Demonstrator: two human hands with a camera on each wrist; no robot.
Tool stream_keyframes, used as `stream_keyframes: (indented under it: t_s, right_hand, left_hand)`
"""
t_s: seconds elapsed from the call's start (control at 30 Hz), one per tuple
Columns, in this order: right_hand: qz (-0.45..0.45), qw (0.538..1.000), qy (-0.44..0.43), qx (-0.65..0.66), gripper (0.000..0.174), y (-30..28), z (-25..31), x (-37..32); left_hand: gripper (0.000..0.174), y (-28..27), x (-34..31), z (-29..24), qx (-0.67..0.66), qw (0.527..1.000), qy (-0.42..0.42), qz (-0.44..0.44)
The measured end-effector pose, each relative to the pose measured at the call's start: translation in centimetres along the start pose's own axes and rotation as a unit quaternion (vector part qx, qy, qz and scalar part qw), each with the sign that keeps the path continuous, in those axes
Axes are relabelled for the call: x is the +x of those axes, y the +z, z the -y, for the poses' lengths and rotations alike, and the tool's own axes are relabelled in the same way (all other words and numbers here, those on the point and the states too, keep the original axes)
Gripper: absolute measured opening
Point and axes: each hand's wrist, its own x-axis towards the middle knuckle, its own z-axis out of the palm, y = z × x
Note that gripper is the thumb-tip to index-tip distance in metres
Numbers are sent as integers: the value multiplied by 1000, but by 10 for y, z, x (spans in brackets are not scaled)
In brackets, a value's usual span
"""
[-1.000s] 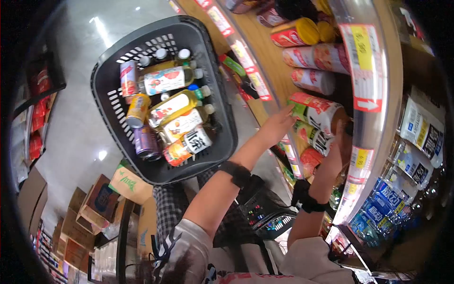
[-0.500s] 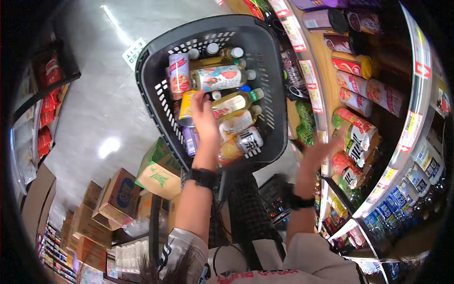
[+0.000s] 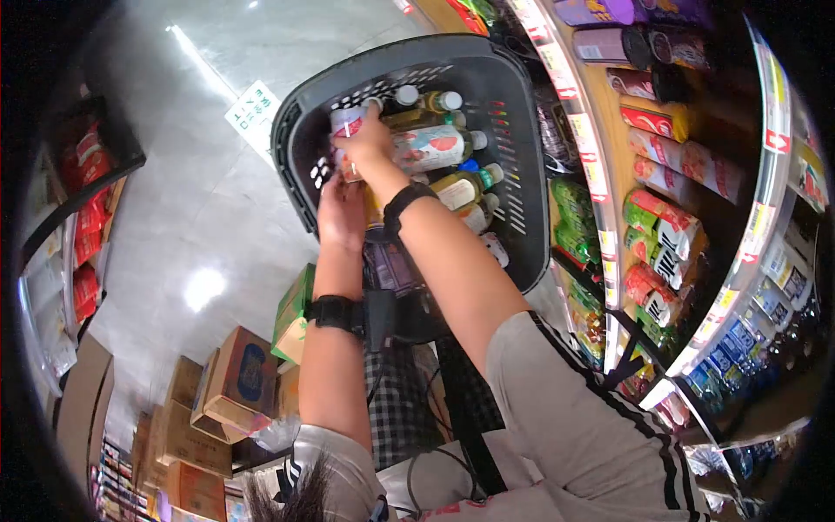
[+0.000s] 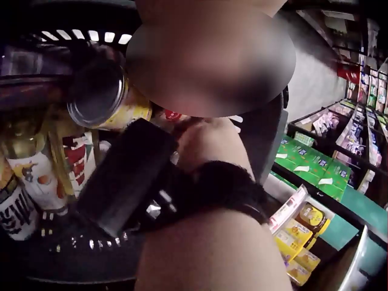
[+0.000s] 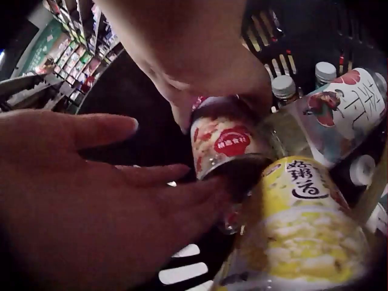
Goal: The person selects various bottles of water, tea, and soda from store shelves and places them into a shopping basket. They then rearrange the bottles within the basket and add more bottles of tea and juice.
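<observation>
In the head view my right hand (image 3: 370, 143) grips a pink-and-white food can (image 3: 348, 122) at the far left side of the black shopping basket (image 3: 541, 217). The right wrist view shows this can (image 5: 227, 130) tilted, its lower end toward my left hand (image 5: 91, 194). That left hand (image 3: 341, 213) has its fingers extended at the can's lower end, thumb apart. Beside them lies a yellow can (image 5: 303, 224), also in the left wrist view (image 4: 112, 103). A bottle with a fruit-print label (image 3: 430, 148) lies to the right, among several other bottles.
A shelf (image 3: 591, 130) of snack canisters and drink bottles (image 3: 665, 235) runs along the right. Cardboard boxes (image 3: 248, 374) are stacked at lower left. Red packets (image 3: 87, 226) sit on a rack at far left, beyond the grey floor (image 3: 209, 217).
Both hands were at the shelf bottles, then came away with nothing in them. The left moved into the basket first; the right has now crossed over and taken hold of the pink-and-white can.
</observation>
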Motion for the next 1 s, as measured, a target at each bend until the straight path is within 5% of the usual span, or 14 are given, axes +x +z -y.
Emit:
stream_keyframes:
  t_s: [0.03, 0.2, 0.27, 0.4, 0.47, 0.6, 0.87, 1.0]
  right_hand:
    - [-7, 1000, -13, 14, 90, 3, -6, 2]
    - [-108, 974, -166, 112, 91, -23, -30, -34]
    - [-122, 951, -233, 162, 81, -55, -41, -61]
    - [-200, 939, -245, 134, 77, -139, -62, -124]
    - [-252, 935, -227, 99, 77, -185, -75, -149]
    - [-354, 899, -172, 195, 78, -256, -131, -151]
    - [-395, 890, -223, 43, 77, -367, -176, -143]
    - [-477, 835, -171, -214, 73, -384, -179, -140]
  left_hand:
    - [27, -15, 11, 2, -30, 998, -33, 50]
    - [28, -1, -20, 9, 25, 993, -32, -113]
    - [29, 13, -38, 20, 67, 991, -17, -113]
    - [38, 62, -94, 57, 140, 987, -18, 74]
    - [40, 86, -116, 83, 161, 982, -36, 94]
    - [51, 129, -136, 144, 253, 941, -32, 224]
    - [37, 172, -178, 242, 284, 892, -93, 339]
    - [37, 163, -192, 269, 296, 886, -88, 346]
